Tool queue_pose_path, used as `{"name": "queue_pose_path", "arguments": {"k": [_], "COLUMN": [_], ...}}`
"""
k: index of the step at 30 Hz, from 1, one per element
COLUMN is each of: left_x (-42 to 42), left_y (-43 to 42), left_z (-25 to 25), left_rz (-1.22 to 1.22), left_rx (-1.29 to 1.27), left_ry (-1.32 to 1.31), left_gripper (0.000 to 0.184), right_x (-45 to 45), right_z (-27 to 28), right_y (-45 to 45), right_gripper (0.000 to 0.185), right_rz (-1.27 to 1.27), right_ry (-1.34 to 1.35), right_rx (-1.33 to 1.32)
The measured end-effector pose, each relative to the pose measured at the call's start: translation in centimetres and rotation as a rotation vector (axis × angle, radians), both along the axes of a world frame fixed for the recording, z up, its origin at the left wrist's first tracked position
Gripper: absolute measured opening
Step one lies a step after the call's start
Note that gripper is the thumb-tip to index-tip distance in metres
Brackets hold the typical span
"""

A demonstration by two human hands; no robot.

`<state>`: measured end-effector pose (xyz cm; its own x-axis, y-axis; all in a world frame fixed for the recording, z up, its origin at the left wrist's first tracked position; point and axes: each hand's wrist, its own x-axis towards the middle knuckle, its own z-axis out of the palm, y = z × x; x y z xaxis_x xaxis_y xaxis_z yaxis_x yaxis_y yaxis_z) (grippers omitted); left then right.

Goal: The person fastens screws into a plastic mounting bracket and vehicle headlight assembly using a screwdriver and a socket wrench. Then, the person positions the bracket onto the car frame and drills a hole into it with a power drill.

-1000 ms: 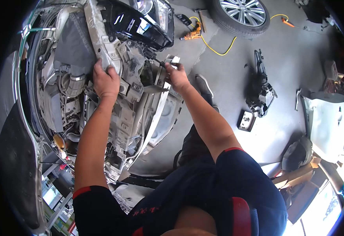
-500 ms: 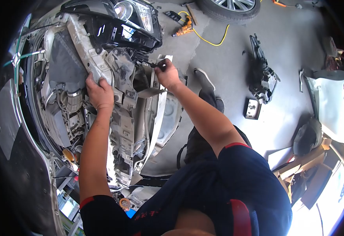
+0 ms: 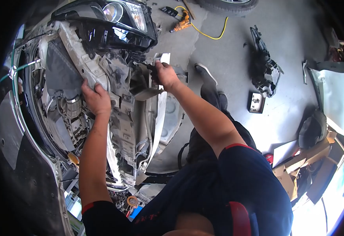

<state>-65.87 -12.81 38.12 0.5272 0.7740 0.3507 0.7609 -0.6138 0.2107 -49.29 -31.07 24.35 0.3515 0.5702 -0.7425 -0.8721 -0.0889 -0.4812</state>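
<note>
My left hand (image 3: pixel 96 98) is closed over the edge of the bare metal body rail (image 3: pixel 74 43), fingers and thumb bent against it. My right hand (image 3: pixel 166 75) is closed at the end of the bumper beam (image 3: pixel 143 93). A dark piece shows beside its fingers, apparently the black-handled tool (image 3: pixel 153 71); its tip is hidden among dark parts. Above both hands sits the headlight (image 3: pixel 115 23) in its black housing. Grimy brackets and panels of the car's opened front lie between my hands.
An orange power drill (image 3: pixel 181 24) with a yellow cord lies on the floor near a wheel (image 3: pixel 229 7). A removed headlight-like assembly (image 3: pixel 265 65), a small tray of fasteners (image 3: pixel 256 103), a pale door panel (image 3: pixel 339 94) and cardboard (image 3: pixel 315 173) are to the right.
My right hand has turned and moved slightly down, and the black-handled tool shows less. My left hand stays on the rail. The whole view has shifted a little.
</note>
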Motion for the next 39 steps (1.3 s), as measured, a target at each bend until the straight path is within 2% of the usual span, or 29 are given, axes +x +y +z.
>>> {"name": "queue_pose_path", "arguments": {"k": [2, 3, 5, 6, 8, 10, 12, 14, 15, 16, 18, 19, 22, 26, 27, 28, 30, 32, 37, 39], "left_x": [0.0, -0.1, 0.1, 0.1, 0.2, 0.3, 0.1, 0.2, 0.3, 0.5, 0.4, 0.3, 0.2, 0.0, 0.2, 0.1, -0.1, -0.3, -0.4, -0.5], "left_y": [0.0, 0.0, 0.2, 0.1, -0.3, -0.4, 0.1, -0.3, -0.5, -0.7, -0.5, -0.5, -0.4, -0.3, -0.4, -0.5, -0.4, -0.3, -0.4, -0.6], "left_z": [0.0, 0.0, 0.0, 0.1, 0.3, 0.5, 0.3, 0.6, 0.9, 1.0, 1.1, 1.2, 1.4, 1.4, 1.7, 2.1, 2.1, 2.3, 3.0, 3.3], "left_rz": [0.001, -0.001, -0.001, 0.002, 0.009, 0.015, 0.004, 0.011, 0.036, 0.061, 0.016, 0.002, 0.014, 0.043, 0.046, 0.055, 0.056, 0.042, 0.051, 0.073], "left_rx": [-0.002, 0.0, 0.004, -0.001, -0.007, -0.007, 0.016, 0.007, -0.009, -0.015, 0.01, 0.033, 0.04, 0.004, 0.019, -0.003, -0.01, 0.02, -0.013, -0.071], "left_ry": [0.001, 0.005, -0.002, -0.001, -0.001, 0.001, -0.005, -0.009, -0.001, 0.008, -0.003, -0.002, 0.011, -0.039, -0.045, -0.052, -0.063, -0.039, -0.084, -0.071], "left_gripper": [0.054, 0.054, 0.054, 0.054, 0.054, 0.054, 0.053, 0.053, 0.053, 0.053, 0.052, 0.051, 0.052, 0.053, 0.053, 0.052, 0.052, 0.053, 0.054, 0.055], "right_x": [0.5, 1.0, -0.3, -0.4, -0.4, 0.6, 1.4, 1.9, 2.6, 3.0, 2.7, 2.4, 2.1, 1.8, 1.9, 1.8, 2.0, 2.1, 1.8, 1.3], "right_z": [-0.9, 1.8, -2.5, -2.6, -2.8, 0.8, 0.4, -0.9, 1.5, 1.8, 3.5, 2.4, 3.0, 3.3, 2.5, 2.4, 1.8, -1.7, 1.0, 0.5], "right_y": [-0.1, -0.6, 0.2, 0.5, 0.9, 0.6, 1.6, 2.9, 2.8, 3.5, 3.9, 4.6, 6.2, 9.2, 9.7, 10.4, 11.5, 12.2, 12.4, 12.3], "right_gripper": [0.036, 0.033, 0.033, 0.034, 0.036, 0.036, 0.045, 0.043, 0.038, 0.032, 0.029, 0.033, 0.036, 0.038, 0.039, 0.044, 0.051, 0.048, 0.05, 0.054], "right_rz": [0.142, 0.221, 0.203, 0.195, 0.228, 0.3, 0.55, 0.723, 0.81, 0.984, 0.973, 0.974, 1.103, 1.134, 1.171, 1.116, 1.166, 1.099, 1.191, 1.166], "right_ry": [-0.039, -0.382, -0.8, -1.004, -0.881, -0.746, -0.892, -1.028, -1.08, -1.253, -1.255, -1.344, -1.35, -1.276, -1.357, -1.261, -1.273, -1.347, -1.477, -1.485], "right_rx": [-0.001, -0.171, -0.101, -0.063, -0.029, -0.051, -0.165, -0.129, -0.137, -0.143, -0.35, -0.367, -0.432, -0.399, -0.313, -0.326, -0.37, -0.293, -0.328, -0.335]}}
